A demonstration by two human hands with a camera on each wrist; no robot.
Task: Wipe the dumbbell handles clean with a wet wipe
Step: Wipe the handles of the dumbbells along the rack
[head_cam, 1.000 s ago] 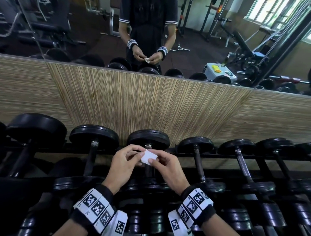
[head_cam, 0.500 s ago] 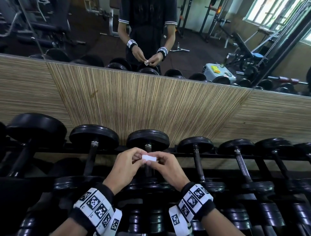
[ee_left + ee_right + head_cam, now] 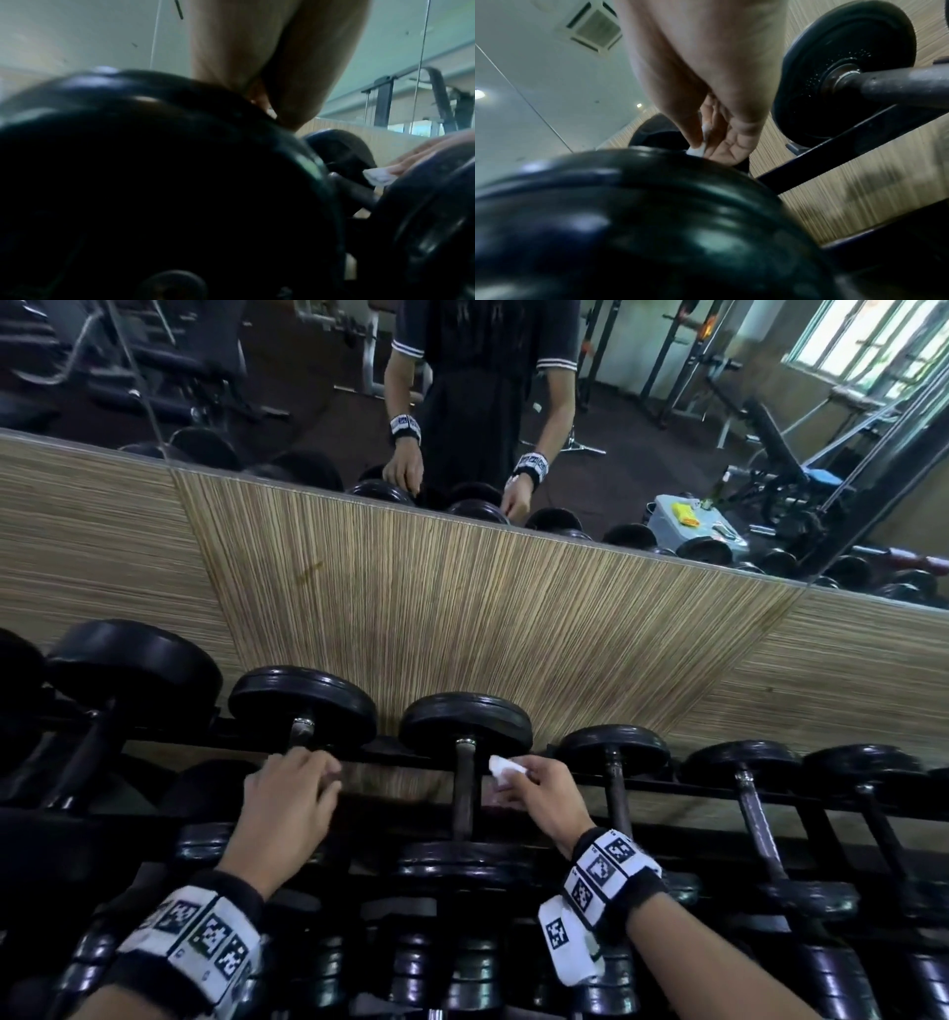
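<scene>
The wet wipe (image 3: 502,768) is pinched, folded small, betw. thumb and fingertips of the right hand (image 3: 539,796); a white corner is seen past the fingertips, just beside the dumbbell handle (image 3: 464,793), apparently not yet touching. In the right wrist view the wipe (image 3: 700,146) is squeezed betw. thumb and fingers (image 3: 731,146).

The left hand (image 3: 287,801) is held w/ fingers loosely curled, nothing gripped; its tips are near the next handle (image 3: 300,734) and the rack rail (image 3: 385,757), contact can't be told.

Handling, as judged: the wipe is soft, limp, prob. slippery when damp, so it is best wrapped round the bar and held by fingers + thumb, not by a corner. The dumbbell looks heavy and stiff and is unlikely to shift on the rack; the bar looks worn and rough, so snagging of the wipe is possible.

The handle's long axis runs away from the fingers, from the near plates (image 3: 462,865) to the far plate (image 3: 464,721) by the wood panel (image 3: 462,608); strokes are best made along that line.
</scene>
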